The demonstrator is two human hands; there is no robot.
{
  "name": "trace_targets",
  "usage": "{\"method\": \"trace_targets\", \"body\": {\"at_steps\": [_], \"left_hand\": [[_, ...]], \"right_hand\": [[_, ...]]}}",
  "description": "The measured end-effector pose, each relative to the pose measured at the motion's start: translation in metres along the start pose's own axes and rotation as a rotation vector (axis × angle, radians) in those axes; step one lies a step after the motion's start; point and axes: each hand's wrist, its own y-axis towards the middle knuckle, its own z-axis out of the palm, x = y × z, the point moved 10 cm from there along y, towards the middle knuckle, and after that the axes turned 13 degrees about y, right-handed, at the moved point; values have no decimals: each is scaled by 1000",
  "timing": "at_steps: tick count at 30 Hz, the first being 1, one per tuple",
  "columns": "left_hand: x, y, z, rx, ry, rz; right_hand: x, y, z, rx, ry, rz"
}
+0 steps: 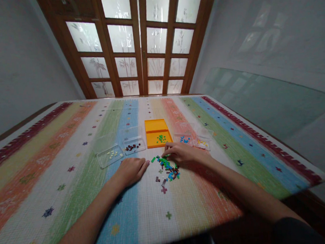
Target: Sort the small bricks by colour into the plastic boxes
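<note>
A loose pile of small toy building bricks point(171, 172), green, blue and brown, lies on the striped tablecloth between my hands. Over its upper right edge is my right hand point(179, 153), with fingertips bent down and together; whatever they may pinch is too small to make out. My left hand point(133, 171) rests on the cloth left of the pile, its fingers curled in and nothing showing in them. A single green brick point(153, 159) lies between that hand and the pile. Beyond the pile, an open orange box point(156, 125) holds several green bricks point(161, 138).
Left of the orange box stand clear boxes with brown bricks point(132, 147) and pale bricks point(114, 154). On its right are clear boxes with blue bricks point(185, 139) and yellow bricks point(202, 144). The table's near edge point(172, 238) runs below my forearms.
</note>
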Motion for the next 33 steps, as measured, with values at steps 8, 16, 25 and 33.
{"method": "trace_targets", "body": {"at_steps": [8, 16, 25, 33], "left_hand": [[1, 0, 0, -3, -11, -4], [1, 0, 0, -9, -10, -12], [1, 1, 2, 6, 8, -10], [0, 0, 1, 21, 13, -14]], "right_hand": [[10, -11, -6, -178, -38, 35], [22, -17, -7, -264, -151, -39], [26, -23, -4, -353, -199, -61], [21, -20, -17, -460, -202, -61]]}}
